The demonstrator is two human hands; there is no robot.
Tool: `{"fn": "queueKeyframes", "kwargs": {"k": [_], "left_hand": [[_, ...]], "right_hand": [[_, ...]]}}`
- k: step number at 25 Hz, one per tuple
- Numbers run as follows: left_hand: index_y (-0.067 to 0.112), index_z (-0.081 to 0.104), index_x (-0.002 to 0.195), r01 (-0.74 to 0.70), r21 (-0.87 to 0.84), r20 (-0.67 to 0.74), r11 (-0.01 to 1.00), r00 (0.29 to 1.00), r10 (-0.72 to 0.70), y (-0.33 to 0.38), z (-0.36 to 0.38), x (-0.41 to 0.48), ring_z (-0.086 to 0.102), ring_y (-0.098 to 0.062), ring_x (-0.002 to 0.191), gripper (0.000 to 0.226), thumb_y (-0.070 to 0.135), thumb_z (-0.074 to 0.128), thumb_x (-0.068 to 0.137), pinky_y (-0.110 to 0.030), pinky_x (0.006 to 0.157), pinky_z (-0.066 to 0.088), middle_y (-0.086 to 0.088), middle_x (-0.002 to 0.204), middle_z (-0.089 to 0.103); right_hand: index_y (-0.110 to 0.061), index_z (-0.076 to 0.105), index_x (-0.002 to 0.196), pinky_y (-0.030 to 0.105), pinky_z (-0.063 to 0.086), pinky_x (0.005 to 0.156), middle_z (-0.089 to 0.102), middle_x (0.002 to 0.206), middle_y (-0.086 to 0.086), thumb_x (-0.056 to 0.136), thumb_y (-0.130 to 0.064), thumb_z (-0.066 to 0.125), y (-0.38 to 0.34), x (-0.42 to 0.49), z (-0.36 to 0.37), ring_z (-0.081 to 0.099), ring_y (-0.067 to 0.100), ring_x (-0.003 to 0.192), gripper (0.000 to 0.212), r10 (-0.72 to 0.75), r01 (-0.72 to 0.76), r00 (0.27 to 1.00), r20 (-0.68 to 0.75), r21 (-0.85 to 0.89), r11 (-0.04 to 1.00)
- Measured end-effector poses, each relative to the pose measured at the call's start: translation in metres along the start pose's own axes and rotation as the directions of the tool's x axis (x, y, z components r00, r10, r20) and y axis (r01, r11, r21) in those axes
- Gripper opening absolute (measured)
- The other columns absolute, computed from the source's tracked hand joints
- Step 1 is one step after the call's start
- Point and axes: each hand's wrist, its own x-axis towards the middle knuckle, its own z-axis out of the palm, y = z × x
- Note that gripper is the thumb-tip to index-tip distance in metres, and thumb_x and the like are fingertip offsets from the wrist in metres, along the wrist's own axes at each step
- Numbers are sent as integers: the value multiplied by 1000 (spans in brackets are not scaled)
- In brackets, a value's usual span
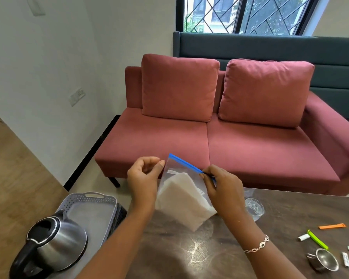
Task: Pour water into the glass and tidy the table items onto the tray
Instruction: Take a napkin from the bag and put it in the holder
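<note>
Holding zip bag (183, 200) of soft white sheets in the air over the table (189, 254), between tray (89, 198) and glass (254, 208); pinching blue zip strip (185, 163) at its right end with right hand (222, 190); curling left hand (143, 178) at the bag's left edge, thumb touching, grip not determinable; judging bag light, limp and slippery, liable to sag; advising hold on the stiffer zip strip or both top corners.

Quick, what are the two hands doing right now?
Left hand: fingers curled at the zip bag's edge; grip cannot be told.
Right hand: pinching the zip bag's blue seal.
</note>
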Motion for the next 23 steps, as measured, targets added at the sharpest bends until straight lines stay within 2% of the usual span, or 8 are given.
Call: {"fn": "queueKeyframes", "kwargs": {"k": [1, 3, 5, 9, 11, 13, 17, 23], "left_hand": [[15, 63, 72, 88, -54, -20, 995, 996, -89, 0, 5, -10, 56, -15, 66, 17, 1, 69, 78, -24, 65, 51, -1, 69, 63], [8, 63, 75, 327, -209, 125, 922, 944, -306, -2, 17, -31, 57, -16, 68, 11, -1, 65, 81, -22, 62, 53, -6, 70, 62], [2, 64, 81, 473, -264, 241, 841, 876, -417, -2, 24, -43, 62, -13, 69, 4, -1, 62, 83, -23, 67, 55, -10, 74, 64], [1, 65, 80, 474, -347, 226, 809, 880, -419, 1, 26, -43, 65, -9, 55, 11, -5, 58, 85, -19, 59, 57, -11, 72, 65], [1, 65, 80, 459, -357, 205, 814, 888, -412, 3, 23, -43, 66, -9, 55, 13, -7, 57, 86, -19, 58, 57, -10, 71, 67], [3, 66, 79, 453, -342, 203, 823, 891, -406, 3, 21, -44, 68, -10, 58, 15, -7, 56, 86, -19, 58, 57, -10, 73, 68], [3, 67, 80, 443, -322, 199, 837, 896, -397, 2, 19, -44, 69, -12, 62, 15, -7, 57, 85, -18, 58, 56, -9, 73, 70], [-2, 66, 79, 449, -299, 184, 842, 893, -411, -3, 16, -46, 67, -11, 60, 12, -11, 59, 81, -18, 59, 56, -12, 71, 68]], "right_hand": [[-15, 60, 70, 22, 36, 47, 62, 59, -4, 78, -19, 61, 0, -3, 2, 55, 19, 50, 9, 14, -14, 1000, -12, -9, 1000], [-15, 60, 72, 26, 41, 48, 63, 61, -3, 80, -24, 55, -4, -10, 7, 57, 21, 52, 13, 17, -17, 1000, -4, 4, 1000], [-16, 61, 74, 29, 44, 49, 64, 64, -4, 82, -30, 47, -9, -18, 13, 59, 20, 54, 21, 2, -4, 999, 40, 31, 1000], [-15, 66, 84, 20, 41, 63, 69, 81, -2, 84, -33, 41, -15, -27, 21, 61, 10, 66, 31, -49, 41, 995, 86, 97, 994], [-13, 69, 89, 7, 39, 69, 68, 88, -2, 85, -35, 41, -18, -27, 21, 57, 8, 77, 35, -46, 27, 993, 106, 167, 986], [-10, 70, 90, 0, 40, 70, 68, 89, 0, 85, -37, 43, -20, -26, 19, 60, 5, 75, 38, -31, 4, 992, 122, 216, 976], [-11, 71, 85, 15, 50, 63, 67, 83, 0, 81, -27, 56, -21, -21, 16, 63, 11, 74, 23, 20, -62, 990, 143, 300, 952], [-10, 72, 78, 13, 48, 63, 67, 77, 0, 79, -9, 67, -25, -20, 18, 62, 12, 69, 6, 73, -135, 977, 198, 319, 938]]}}
